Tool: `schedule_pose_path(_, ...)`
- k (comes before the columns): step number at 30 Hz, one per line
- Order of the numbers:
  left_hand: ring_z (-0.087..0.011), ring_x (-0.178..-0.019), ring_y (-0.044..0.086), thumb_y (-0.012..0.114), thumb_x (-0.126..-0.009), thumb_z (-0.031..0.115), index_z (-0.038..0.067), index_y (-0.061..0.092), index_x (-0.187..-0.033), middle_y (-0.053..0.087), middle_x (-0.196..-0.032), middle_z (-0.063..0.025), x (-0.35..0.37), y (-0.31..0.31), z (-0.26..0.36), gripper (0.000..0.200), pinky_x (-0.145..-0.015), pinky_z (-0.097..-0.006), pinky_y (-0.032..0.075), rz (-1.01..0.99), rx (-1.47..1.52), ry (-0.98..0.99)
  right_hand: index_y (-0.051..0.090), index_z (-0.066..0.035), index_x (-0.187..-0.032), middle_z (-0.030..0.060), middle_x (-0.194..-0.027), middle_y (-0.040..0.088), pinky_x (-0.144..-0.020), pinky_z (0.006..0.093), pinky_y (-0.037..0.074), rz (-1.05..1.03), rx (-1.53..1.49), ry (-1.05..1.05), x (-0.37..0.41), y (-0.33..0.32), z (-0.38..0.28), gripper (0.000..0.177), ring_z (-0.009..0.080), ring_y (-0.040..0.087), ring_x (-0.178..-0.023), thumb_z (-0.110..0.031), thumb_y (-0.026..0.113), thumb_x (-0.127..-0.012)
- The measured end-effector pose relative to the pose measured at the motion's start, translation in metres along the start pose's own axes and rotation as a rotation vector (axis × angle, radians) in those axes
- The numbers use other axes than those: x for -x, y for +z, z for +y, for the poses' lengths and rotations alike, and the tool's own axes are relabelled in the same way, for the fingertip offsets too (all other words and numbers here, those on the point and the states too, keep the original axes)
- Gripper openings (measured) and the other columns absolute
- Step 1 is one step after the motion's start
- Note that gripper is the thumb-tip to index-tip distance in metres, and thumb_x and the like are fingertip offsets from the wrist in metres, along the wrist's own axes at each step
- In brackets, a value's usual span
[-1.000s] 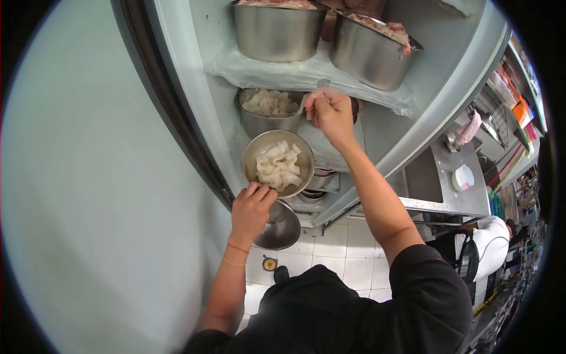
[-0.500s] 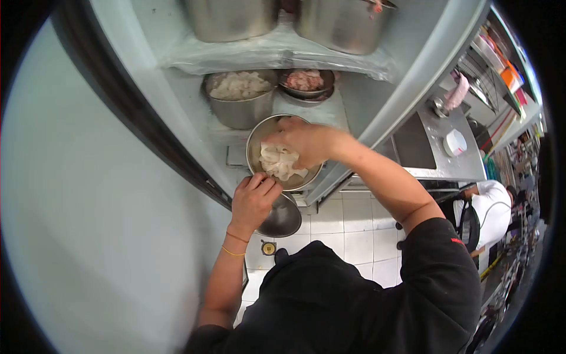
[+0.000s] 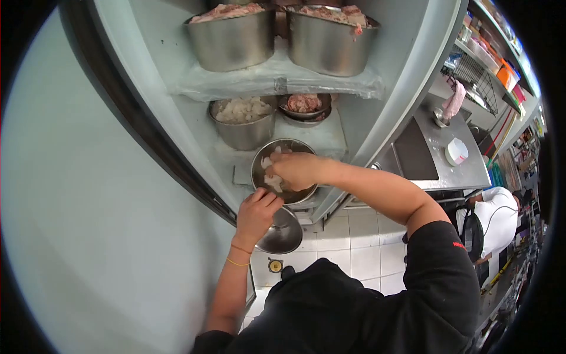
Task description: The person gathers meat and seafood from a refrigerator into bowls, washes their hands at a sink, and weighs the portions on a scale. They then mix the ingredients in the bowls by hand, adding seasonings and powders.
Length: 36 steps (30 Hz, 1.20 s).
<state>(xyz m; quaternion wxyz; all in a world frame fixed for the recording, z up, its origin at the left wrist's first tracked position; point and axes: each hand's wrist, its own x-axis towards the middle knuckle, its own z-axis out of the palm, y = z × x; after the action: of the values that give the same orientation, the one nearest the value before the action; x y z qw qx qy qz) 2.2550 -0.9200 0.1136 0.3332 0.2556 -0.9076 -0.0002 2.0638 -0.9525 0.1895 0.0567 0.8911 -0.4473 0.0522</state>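
My right hand (image 3: 293,170) reaches down into a round metal pot (image 3: 302,197) at the front of the fridge shelf. Its fingers are bent around pale, whitish slices of food (image 3: 273,182), which are partly hidden under the hand. My left hand (image 3: 258,207) is closed at the rim of an empty metal bowl (image 3: 282,236) held below and in front of the pot. Its fingertips reach the near-left edge of the pot, and the thumb is hidden.
Behind the pot stand a metal container of whitish pieces (image 3: 242,111) and stacked bowls of reddish meat (image 3: 304,103). Meat-filled containers (image 3: 333,47) occupy the shelf above. The fridge door (image 3: 118,206) is at left, a steel counter (image 3: 436,141) at right. A person in white (image 3: 498,215) is beyond.
My right hand has sunk deeper into the pot, and the white slices have dropped lower and show less. The view has tilted upward, showing more of the upper shelf. My left hand keeps its hold.
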Motion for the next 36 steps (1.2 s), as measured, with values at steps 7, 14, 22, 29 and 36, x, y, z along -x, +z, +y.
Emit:
schedule_pose_path(7, -0.0191, -0.085, 0.056, 0.059, -0.069, 0.004, 0.011, 0.06, -0.083, 0.058, -0.082, 0.001, 0.008, -0.016, -0.017, 0.016, -0.068, -0.0326, 0.051, -0.012, -0.057, -0.042, 0.066, -0.005, -0.102, 0.018, -0.1, 0.066, -0.083, 0.0399, 0.047, 0.103, -0.502, 0.118, -0.107, -0.023, 0.085, 0.025, 0.0321, 0.062, -0.093, -0.005, 0.061, -0.078)
schedule_pose_path(14, -0.0194, -0.085, 0.056, 0.06, -0.067, 0.002, 0.011, 0.06, -0.084, 0.058, -0.081, 0.0007, 0.008, -0.025, -0.023, 0.019, -0.068, -0.032, 0.052, 0.047, -0.053, -0.068, 0.059, -0.005, -0.114, 0.0149, -0.111, 0.064, -0.088, 0.0435, 0.046, -0.156, -0.029, 0.175, -0.156, 0.002, 0.116, 0.031, 0.0348, 0.059, -0.103, -0.005, 0.051, -0.084)
schedule_pose_path(22, -0.0198, -0.084, 0.057, 0.06, -0.068, 0.001, 0.01, 0.06, -0.084, 0.056, -0.078, -0.0005, 0.006, -0.031, -0.03, 0.018, -0.069, -0.0323, 0.053, 0.066, -0.071, -0.096, 0.06, -0.004, -0.107, 0.0101, -0.095, 0.066, -0.08, 0.0366, 0.05, 0.024, 0.063, 0.013, -0.145, -0.023, 0.106, 0.02, 0.0251, 0.061, -0.088, -0.01, 0.054, -0.089)
schedule_pose_path(29, -0.0202, -0.086, 0.057, 0.059, -0.068, 0.0, 0.01, 0.06, -0.084, 0.056, -0.081, -0.001, 0.006, -0.032, -0.029, 0.019, -0.068, -0.0332, 0.053, 0.068, -0.061, -0.083, 0.06, -0.005, -0.105, 0.0087, -0.091, 0.065, -0.077, 0.034, 0.049, 0.123, -0.43, 0.261, -0.117, -0.038, 0.126, 0.018, 0.0221, 0.061, -0.085, -0.013, 0.055, -0.089)
schedule_pose_path(36, -0.0193, -0.085, 0.057, 0.06, -0.069, 0.001, 0.011, 0.06, -0.083, 0.057, -0.079, -0.0001, 0.001, -0.027, -0.028, 0.017, -0.066, -0.0325, 0.052, 0.087, -0.062, -0.073, 0.061, -0.005, -0.103, 0.0073, -0.088, 0.065, -0.075, 0.0313, 0.049, 0.21, -1.246, 0.424, -0.108, -0.021, 0.16, 0.017, 0.0191, 0.06, -0.081, -0.015, 0.056, -0.09)
